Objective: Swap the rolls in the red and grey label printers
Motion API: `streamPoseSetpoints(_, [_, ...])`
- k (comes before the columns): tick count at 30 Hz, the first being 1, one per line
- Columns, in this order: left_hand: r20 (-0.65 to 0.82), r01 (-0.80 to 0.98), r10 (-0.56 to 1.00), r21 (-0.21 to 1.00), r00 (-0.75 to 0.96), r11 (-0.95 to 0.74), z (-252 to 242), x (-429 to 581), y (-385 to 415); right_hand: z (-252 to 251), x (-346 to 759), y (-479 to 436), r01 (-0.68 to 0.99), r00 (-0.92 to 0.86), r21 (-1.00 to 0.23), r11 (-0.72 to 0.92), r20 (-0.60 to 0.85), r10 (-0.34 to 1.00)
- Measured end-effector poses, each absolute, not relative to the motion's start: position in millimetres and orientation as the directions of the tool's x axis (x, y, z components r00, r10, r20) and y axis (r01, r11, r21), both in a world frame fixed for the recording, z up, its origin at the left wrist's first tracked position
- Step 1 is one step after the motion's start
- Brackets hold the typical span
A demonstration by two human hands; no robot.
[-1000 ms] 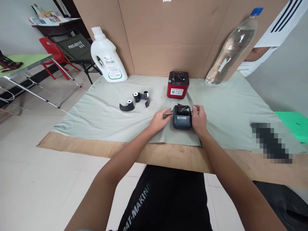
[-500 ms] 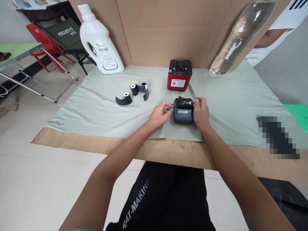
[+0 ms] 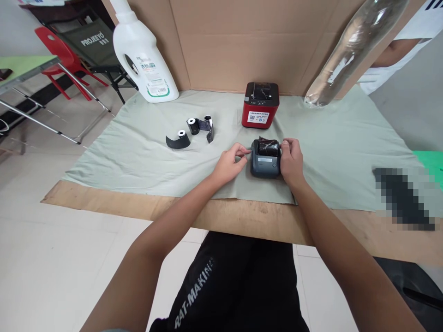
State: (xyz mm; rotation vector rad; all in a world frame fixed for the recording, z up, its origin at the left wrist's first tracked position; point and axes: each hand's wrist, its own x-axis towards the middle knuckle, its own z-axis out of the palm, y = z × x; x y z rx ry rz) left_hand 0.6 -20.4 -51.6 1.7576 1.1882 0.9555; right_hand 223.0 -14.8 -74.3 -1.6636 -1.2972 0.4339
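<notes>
A small dark grey label printer rests on the cloth between my two hands, with shiny black material sticking out at its top. My left hand reaches its left side with an extended fingertip, the thumb held apart below. At the other side my right hand has its fingers closed against the upper right edge; part of that grip is hidden. Just behind stands a red and black printer with a white label on its front. Black paper rolls lie farther left, partly unwound.
A white detergent bottle stands at the back left before a cardboard panel. At the back right leans a clear plastic-wrapped object, a person's arm beyond it. A blurred dark object lies near the right edge.
The camera view has shifted slightly. Both hands stay at the sides of the grey printer, and nothing on the cloth has visibly moved.
</notes>
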Motion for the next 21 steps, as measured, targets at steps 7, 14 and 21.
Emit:
streamPoseSetpoints(7, [0.153,0.327,0.941,0.911,0.301,-0.252,-52.0,0.0,-17.5,-74.6,223.1,-13.3,0.533,0.384,-0.846,0.034,0.278,0.881])
streamPoseSetpoints(14, [0.118,0.239,0.938,0.950,0.324,-0.202,-62.7,-2.5,-11.7,-77.6,223.8,-11.1,0.532,0.390,-0.843,0.084,0.332,0.859])
streamPoseSetpoints(21, [0.144,0.123,0.935,0.973,0.325,-0.193,-67.5,-2.3,-9.5,-76.3,225.0,-11.9,0.547,0.384,-0.833,0.082,0.337,0.860])
